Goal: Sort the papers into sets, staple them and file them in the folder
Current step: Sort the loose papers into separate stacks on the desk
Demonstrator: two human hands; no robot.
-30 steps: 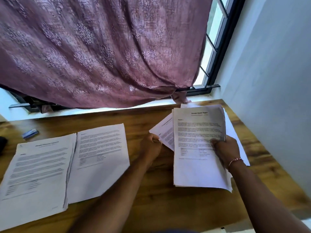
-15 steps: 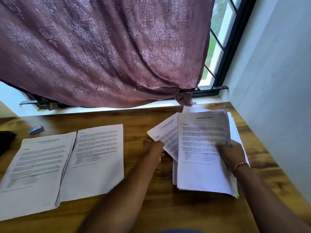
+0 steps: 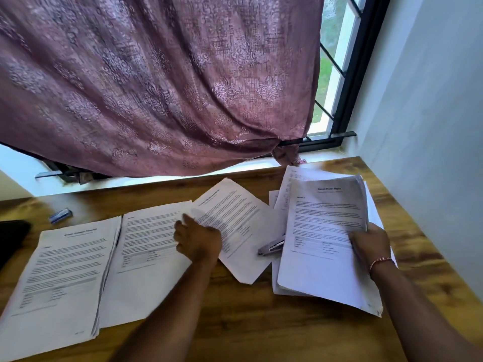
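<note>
My right hand (image 3: 371, 244) grips a thick stack of printed papers (image 3: 324, 231) at its right edge, lifted a little off more sheets below. My left hand (image 3: 197, 240) pinches a single printed sheet (image 3: 235, 223) at its left edge, tilted and held between the stack and the sorted piles. Two sorted piles lie on the wooden table: a left pile (image 3: 62, 273) and a middle pile (image 3: 146, 257). A silver stapler (image 3: 271, 248) pokes out from under the held stack. No folder can be made out.
A small blue box (image 3: 60, 215) lies at the far left of the table (image 3: 248, 322), with a black object (image 3: 11, 239) at the left edge. A purple curtain (image 3: 156, 87) hangs over the window behind. A white wall (image 3: 431, 126) borders the table's right side.
My left hand has drawn the single sheet out of the right stack and carried it leftward toward the middle pile. The stapler has come into view beneath the stack.
</note>
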